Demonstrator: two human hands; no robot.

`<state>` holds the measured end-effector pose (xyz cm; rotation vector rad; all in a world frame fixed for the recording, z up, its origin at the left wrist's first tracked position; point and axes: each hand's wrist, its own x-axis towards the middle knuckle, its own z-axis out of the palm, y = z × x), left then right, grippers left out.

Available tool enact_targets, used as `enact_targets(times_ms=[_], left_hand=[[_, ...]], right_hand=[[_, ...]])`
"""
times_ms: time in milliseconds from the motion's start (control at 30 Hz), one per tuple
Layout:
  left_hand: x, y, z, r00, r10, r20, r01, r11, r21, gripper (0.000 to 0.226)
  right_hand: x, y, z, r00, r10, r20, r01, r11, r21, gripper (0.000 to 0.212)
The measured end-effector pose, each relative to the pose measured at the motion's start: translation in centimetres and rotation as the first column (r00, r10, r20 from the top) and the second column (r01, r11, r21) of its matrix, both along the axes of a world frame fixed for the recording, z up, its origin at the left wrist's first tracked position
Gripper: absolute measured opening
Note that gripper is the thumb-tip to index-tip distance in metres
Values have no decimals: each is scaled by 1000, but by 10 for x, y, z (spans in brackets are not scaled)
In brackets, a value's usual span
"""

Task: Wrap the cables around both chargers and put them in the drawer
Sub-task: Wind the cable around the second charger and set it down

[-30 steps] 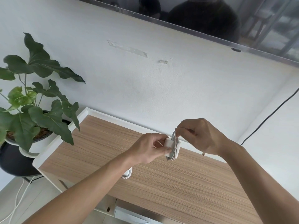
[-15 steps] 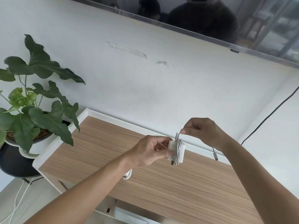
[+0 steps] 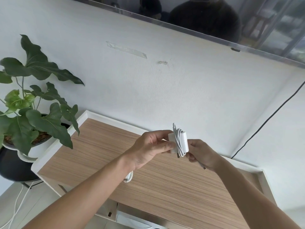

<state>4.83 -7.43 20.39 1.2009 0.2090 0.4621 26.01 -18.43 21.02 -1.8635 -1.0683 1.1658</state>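
I see a smooth, white plastic charger [image 3: 183,141] wound with glossy white cable [image 3: 177,142]. The desk [image 3: 165,184] top is matt, fine-grained wood laminate with a smooth white rim. The wall [image 3: 148,90] behind looks matt, slightly textured.

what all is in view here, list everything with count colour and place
charger: 1, white, held above the table, cable wound round it
second charger: 1, white, on the table, partly hidden by the left forearm
table: 1, wood top with white rim, centre
drawer: 1, white, open under the table's front edge
potted plant: 1, green, left of the table
black wire: 1, on the wall, right
left hand: grips the charger
right hand: holds the cable's loose end
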Motion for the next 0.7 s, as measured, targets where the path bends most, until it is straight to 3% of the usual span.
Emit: enact_targets(times_ms=[200, 400, 700], left_hand=[[1, 4, -3, 998, 54, 26, -53, 997, -48, 38], [3, 9, -6, 993, 105, 49, -100, 990, -96, 36], [8, 8, -11, 985, 164, 43, -155, 972, -174, 34]], right_hand=[[-5, -16, -8, 998, 38, -46, -39, 999, -26, 42], [-27, -31, -9, 994, 105, 27, -105, 994, -10, 44], [-52, -46, 25, 888, 246, 388, -280, 959, 32, 42]])
